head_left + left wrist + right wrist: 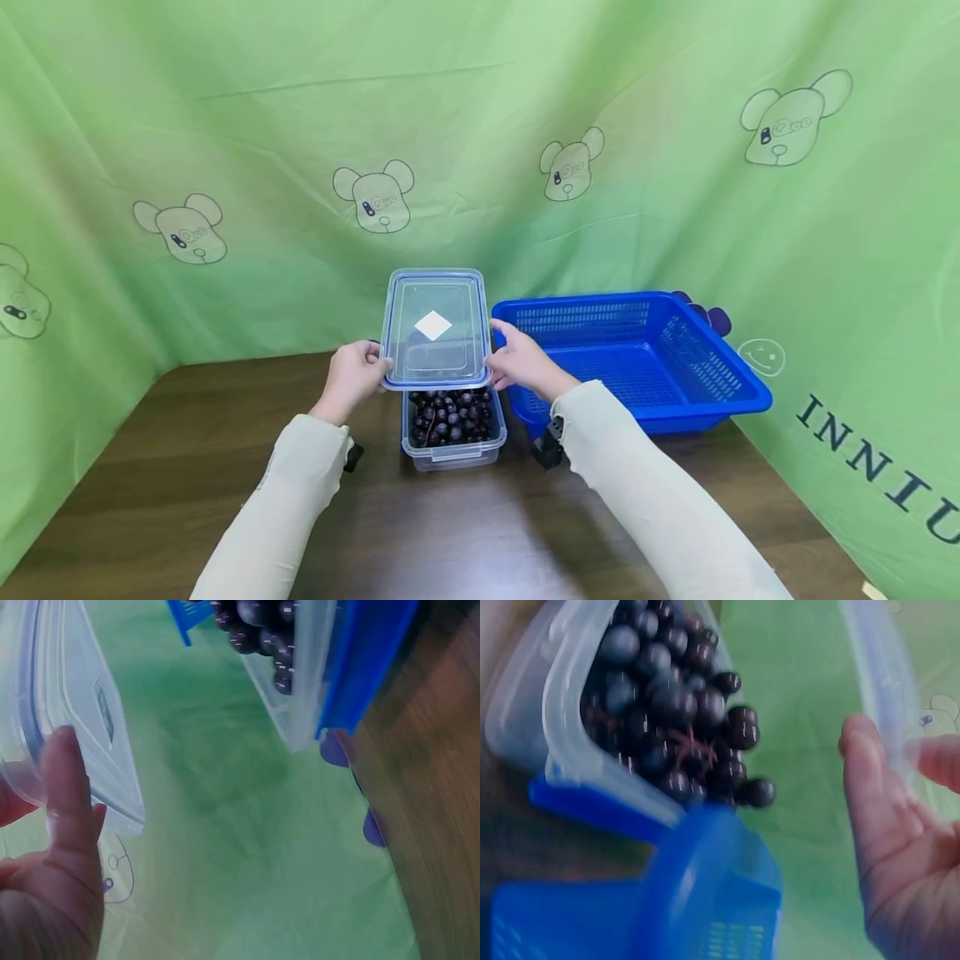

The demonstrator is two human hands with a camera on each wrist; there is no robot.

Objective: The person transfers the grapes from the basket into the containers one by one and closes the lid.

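Observation:
Between both hands a clear plastic lid (457, 354) with a blue seal and a white diamond sticker is held tilted above a food container. My left hand (352, 373) pinches its near left corner, thumb on the upper face in the left wrist view. At the near right corner, my right hand (523, 362) grips the edge between thumb and fingers. Below the lid, the clear container (457, 456) stands uncovered at its front, heaped with dark grapes (453, 421). Its back part is hidden by the lid. In the right wrist view, grapes (705, 705) rise above the rim.
A blue plastic basket (622, 367) with slotted walls stands right of the container, close to it. Something blue (367, 667) lies under or beside the container. Dark purple round shapes (708, 317) show behind the basket. A green printed curtain (465, 108) backs the wooden table (420, 533).

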